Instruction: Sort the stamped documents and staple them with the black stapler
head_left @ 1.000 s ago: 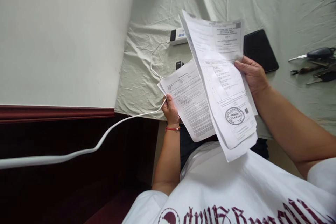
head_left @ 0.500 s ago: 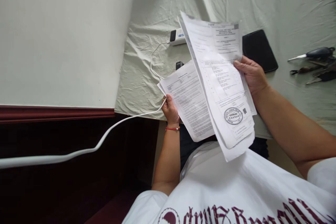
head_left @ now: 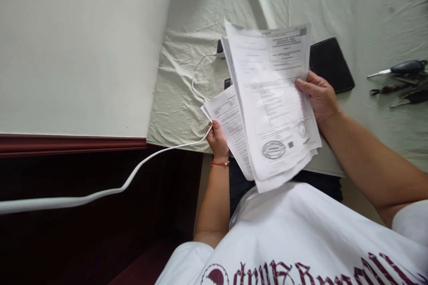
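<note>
The right hand, closed on the stamped sheets, has swung them leftward over the printed page pinched by the left hand, above the bed's near edge, nearly stacked.

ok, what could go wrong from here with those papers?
1. The right hand pinches several loose sheets by one edge only; their lower ends fan out, so one could slip free.
2. The sheet in the left hand lies partly under that stack, so pages might get mixed.
3. The white cable runs past the left hand and could snag.
</note>
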